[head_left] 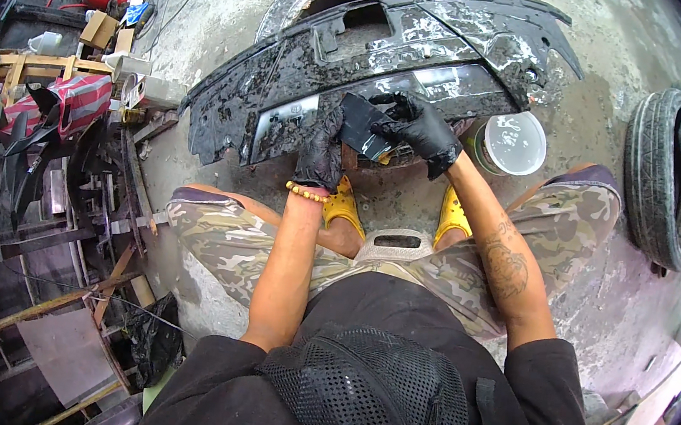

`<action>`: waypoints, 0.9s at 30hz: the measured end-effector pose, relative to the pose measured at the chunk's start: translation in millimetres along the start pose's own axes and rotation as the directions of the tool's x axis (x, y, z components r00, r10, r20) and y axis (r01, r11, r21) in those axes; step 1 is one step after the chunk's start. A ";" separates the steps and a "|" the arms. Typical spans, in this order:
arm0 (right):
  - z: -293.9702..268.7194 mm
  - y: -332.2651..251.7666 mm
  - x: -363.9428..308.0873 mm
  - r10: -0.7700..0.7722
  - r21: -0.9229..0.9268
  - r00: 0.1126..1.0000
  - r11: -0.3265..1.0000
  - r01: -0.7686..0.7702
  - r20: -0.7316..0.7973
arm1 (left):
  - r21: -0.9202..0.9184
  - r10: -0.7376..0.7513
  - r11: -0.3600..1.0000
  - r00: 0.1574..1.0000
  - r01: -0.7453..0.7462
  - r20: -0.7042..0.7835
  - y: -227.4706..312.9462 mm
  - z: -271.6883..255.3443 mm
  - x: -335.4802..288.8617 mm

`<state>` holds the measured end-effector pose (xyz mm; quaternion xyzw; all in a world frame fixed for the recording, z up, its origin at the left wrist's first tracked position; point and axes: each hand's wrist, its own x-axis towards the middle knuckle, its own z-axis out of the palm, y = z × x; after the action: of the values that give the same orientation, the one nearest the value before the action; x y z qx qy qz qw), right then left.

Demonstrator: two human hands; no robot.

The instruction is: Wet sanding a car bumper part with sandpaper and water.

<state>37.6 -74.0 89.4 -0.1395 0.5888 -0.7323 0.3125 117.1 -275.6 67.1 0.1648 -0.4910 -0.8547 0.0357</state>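
While the left hand [319,153] grips a dark sheet [361,124] by its left edge, the right hand [427,132] curls its fingers at the other side. Beyond both hands, the black panel [295,78] lies wet and patchy, so work looks underway, unfinished.

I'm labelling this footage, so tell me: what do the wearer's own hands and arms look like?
The left hand and right hand wear black gloves. A yellow beaded bracelet circles the left wrist, and a dark tattoo marks the right forearm. The sleeves are short and black.
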 end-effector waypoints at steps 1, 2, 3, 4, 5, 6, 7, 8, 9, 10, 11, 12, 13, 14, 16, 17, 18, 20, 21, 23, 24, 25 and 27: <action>-0.1 -0.8 -0.6 -0.044 0.018 0.999 0.999 0.044 0.015 | -0.004 0.026 1.000 0.999 -0.026 0.035 1.1 1.4 -1.3; -0.6 -1.5 -1.6 -0.047 0.039 0.999 0.998 0.047 0.013 | -0.152 -0.034 0.988 0.999 0.039 0.033 2.4 3.2 -2.8; -1.2 -2.2 -2.5 -0.045 0.061 0.999 0.997 0.044 0.020 | -0.292 -0.118 0.950 0.993 0.114 0.005 3.6 5.1 -4.7; -1.9 -2.7 -3.0 -0.050 0.061 0.999 0.997 0.050 0.010 | -0.297 -0.094 0.949 0.995 0.102 0.041 4.5 6.7 -6.4; -2.4 -3.1 -3.4 -0.009 0.029 1.000 1.000 0.009 0.006 | -0.362 -0.144 0.920 0.989 0.149 0.042 5.1 8.1 -8.0; -2.7 -3.4 -3.1 0.006 0.013 1.000 1.000 -0.006 0.016 | -0.431 -0.174 0.881 0.981 0.194 0.086 5.4 8.8 -9.2; -2.6 -3.4 -2.7 0.030 -0.002 1.000 1.000 -0.030 0.003 | -0.426 -0.191 0.884 0.981 0.192 0.045 5.1 9.3 -10.1; -2.2 -3.2 -1.6 -0.006 -0.011 1.000 1.000 0.006 0.007 | -0.322 -0.105 0.941 0.994 0.107 0.021 4.6 9.1 -10.5; -1.7 -2.7 -0.6 0.002 -0.038 1.000 0.999 -0.002 -0.002 | -0.212 -0.017 0.977 1.000 0.018 0.007 3.6 8.6 -10.5; -1.1 -2.1 0.1 -0.042 -0.020 0.999 0.999 0.043 0.013 | -0.212 -0.016 0.977 1.000 0.017 0.007 2.6 7.7 -10.0; -0.6 -1.5 0.8 -0.052 -0.013 0.999 0.999 0.052 0.016 | -0.222 -0.037 0.974 0.999 0.036 0.000 1.6 6.7 -9.4; -0.3 -0.8 0.9 -0.011 -0.024 1.000 1.000 0.011 0.004 | -0.220 -0.106 0.972 0.991 0.086 -0.080 0.8 5.5 -8.7; -0.4 -0.4 0.8 -0.061 -0.006 0.998 0.998 0.061 0.023 | -0.233 -0.057 0.971 0.998 0.053 -0.010 0.5 4.2 -8.1; -1.2 -0.2 0.4 -0.033 -0.025 0.999 0.999 0.033 0.017 | -0.246 -0.072 0.967 0.997 0.069 -0.006 0.4 3.0 -7.3; -4.1 -1.3 -0.5 -0.005 -0.043 1.000 0.999 0.005 0.009 | -0.257 -0.087 0.963 0.996 0.084 -0.001 2.0 0.4 -6.1; -6.4 -2.4 -0.9 -0.030 -0.042 1.000 0.999 0.029 -0.003 | -0.318 -0.170 0.935 0.985 0.154 -0.024 3.3 -1.1 -5.7; -9.0 -3.8 -1.1 -0.065 -0.034 0.998 0.997 0.065 0.004 | -0.393 -0.247 0.888 0.968 0.240 0.033 4.7 -2.6 -5.1; -15.4 -7.4 0.7 -0.088 -0.006 0.995 0.996 0.088 -0.052 | -0.462 -0.285 0.839 0.956 0.286 0.074 7.4 -6.6 -4.3; -18.4 -8.8 1.8 -0.082 0.007 0.990 0.997 0.083 -0.112 | -0.514 -0.309 0.793 0.943 0.327 0.123 7.9 -8.7 -3.7; -23.7 -9.8 3.7 -0.088 0.032 0.989 0.995 0.093 -0.118 | -0.501 -0.288 0.808 0.950 0.310 0.122 7.1 -12.5 -2.8; -25.7 -9.2 4.8 -0.042 0.033 0.986 0.998 0.048 -0.161 | -0.473 -0.294 0.840 0.956 0.267 0.016 5.7 -14.0 -2.7; -26.5 -7.1 5.5 -0.089 -0.004 0.983 0.996 0.090 -0.162 | -0.466 -0.266 0.846 0.963 0.259 0.053 3.8 -15.1 -2.7; -28.6 -1.1 7.9 -0.108 0.013 0.978 0.994 0.112 -0.181 | -0.461 -0.222 0.860 0.974 0.217 0.045 -1.0 -15.9 -3.5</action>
<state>14.9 -56.6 81.5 -0.1017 0.5976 -0.7647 0.2186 125.6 -287.5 59.7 0.2107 -0.2506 -0.9446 -0.0212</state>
